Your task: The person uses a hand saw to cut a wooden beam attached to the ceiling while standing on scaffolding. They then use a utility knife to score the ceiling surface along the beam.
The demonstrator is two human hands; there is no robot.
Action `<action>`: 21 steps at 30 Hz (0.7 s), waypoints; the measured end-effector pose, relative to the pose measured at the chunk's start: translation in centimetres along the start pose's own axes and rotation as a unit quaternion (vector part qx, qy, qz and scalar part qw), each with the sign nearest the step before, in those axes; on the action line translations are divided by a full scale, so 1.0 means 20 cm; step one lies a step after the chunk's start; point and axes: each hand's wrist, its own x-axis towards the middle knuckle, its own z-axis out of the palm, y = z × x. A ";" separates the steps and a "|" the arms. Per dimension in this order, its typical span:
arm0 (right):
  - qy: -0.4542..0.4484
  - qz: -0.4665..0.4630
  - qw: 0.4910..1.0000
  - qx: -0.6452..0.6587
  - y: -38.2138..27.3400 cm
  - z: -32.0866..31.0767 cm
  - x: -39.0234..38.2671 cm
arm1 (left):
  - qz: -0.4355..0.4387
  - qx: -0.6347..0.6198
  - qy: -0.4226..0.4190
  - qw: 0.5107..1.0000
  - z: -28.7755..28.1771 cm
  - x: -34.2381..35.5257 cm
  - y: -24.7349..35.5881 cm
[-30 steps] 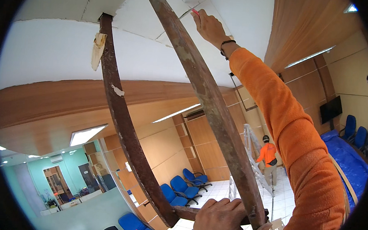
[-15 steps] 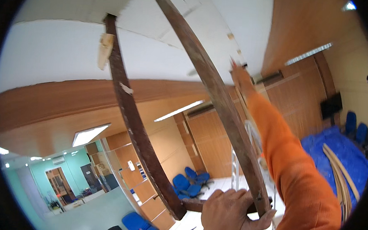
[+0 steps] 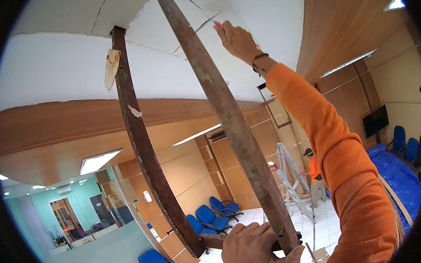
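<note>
Two long brown bars come down from the ceiling, the left bar [image 3: 137, 123] and the nearer right bar [image 3: 226, 108], joined at the bottom by a short brown crosspiece [image 3: 212, 240]. My left hand [image 3: 256, 248] is wrapped round this crosspiece at the foot of the right bar, its thumb against the bar's lower end. Raised high beneath the pale ceiling panel [image 3: 204, 17], my right hand [image 3: 239, 41] has its fingers closed on a small pink-red object [image 3: 218, 24]; most of it is hidden. Dark cracks or seams run across the panel near that hand.
Below stand a stepladder [image 3: 289, 178] and a person in an orange top [image 3: 314, 172]. Blue office chairs [image 3: 213, 217] line the wood-panelled wall. At right, a blue tarp [image 3: 394, 165] lies under long pale strips [image 3: 397, 201]. A splintered piece [image 3: 111, 69] hangs on the left bar.
My right hand has moved left and upward, from near the far ceiling edge to close by the right bar's top. My left hand keeps its grip. The view has shifted, showing the person below.
</note>
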 end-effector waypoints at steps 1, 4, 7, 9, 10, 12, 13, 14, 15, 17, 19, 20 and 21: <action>-0.007 0.017 1.000 -0.006 -0.03 -0.03 0.05 | 0.005 0.001 -0.005 1.000 0.00 0.00 0.00; 0.031 0.006 1.000 -0.002 -0.06 -0.06 0.12 | 0.005 -0.004 -0.020 1.000 -0.01 0.00 -0.01; -0.027 0.011 1.000 -0.005 -0.04 -0.03 0.11 | 0.003 -0.012 -0.036 0.999 -0.02 0.01 -0.01; -0.029 0.022 0.999 -0.004 -0.02 0.00 0.08 | 0.012 -0.003 -0.025 1.000 -0.03 0.01 0.00; -0.037 0.034 0.999 -0.004 -0.01 0.01 0.07 | 0.015 0.001 -0.023 1.000 -0.03 0.01 0.00; -0.031 0.023 0.999 -0.007 -0.01 0.02 0.06 | 0.005 -0.014 -0.020 1.000 -0.03 0.02 0.01; -0.020 0.019 1.000 -0.013 -0.01 0.03 0.06 | -0.001 -0.022 -0.017 1.000 -0.03 0.02 0.01; -0.027 0.023 0.999 -0.004 -0.02 0.03 0.06 | -0.006 -0.036 -0.021 0.999 -0.03 0.01 0.02; -0.024 0.028 0.999 -0.002 -0.02 0.03 0.07 | -0.010 -0.050 -0.024 0.998 -0.03 0.01 0.02; -0.019 0.033 0.999 -0.002 -0.04 0.03 0.08 | -0.009 -0.058 -0.026 0.998 -0.02 0.01 0.01; -0.015 0.032 0.999 -0.002 -0.05 0.04 0.10 | -0.008 -0.053 -0.023 0.998 -0.02 0.01 0.00; -0.019 0.036 0.999 0.000 -0.05 0.04 0.10 | -0.009 -0.052 -0.021 0.998 -0.02 0.01 -0.01; -0.021 0.039 0.999 0.001 -0.05 0.04 0.10 | -0.008 -0.050 -0.018 0.999 -0.02 0.00 -0.02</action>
